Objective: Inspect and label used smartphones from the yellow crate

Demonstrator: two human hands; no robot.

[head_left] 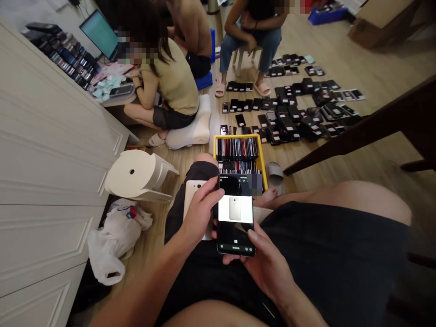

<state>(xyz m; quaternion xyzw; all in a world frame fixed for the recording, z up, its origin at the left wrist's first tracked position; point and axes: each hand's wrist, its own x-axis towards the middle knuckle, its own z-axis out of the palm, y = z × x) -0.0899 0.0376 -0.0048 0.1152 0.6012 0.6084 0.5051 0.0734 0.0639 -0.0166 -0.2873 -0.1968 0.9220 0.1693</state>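
A black phone (235,234) is held upright over my lap, its screen lit with a picture of a light-coloured phone back. My left hand (200,211) grips its left edge, thumb near the screen's upper left. My right hand (267,254) wraps round its lower right corner, thumb on the edge. Behind my left hand, a pale gold phone (190,193) lies back up on my thigh, partly covered by the hand. Just beyond the black phone, a yellow crate (263,159) stands on the floor, packed with phones on edge.
Many dark phones (288,122) lie in rows and piles beyond the crate. A white stool (136,175) and plastic bags (119,231) are at the left. Three people sit ahead, one at a desk with a laptop (98,34). A dark wooden leg (340,131) slants at the right.
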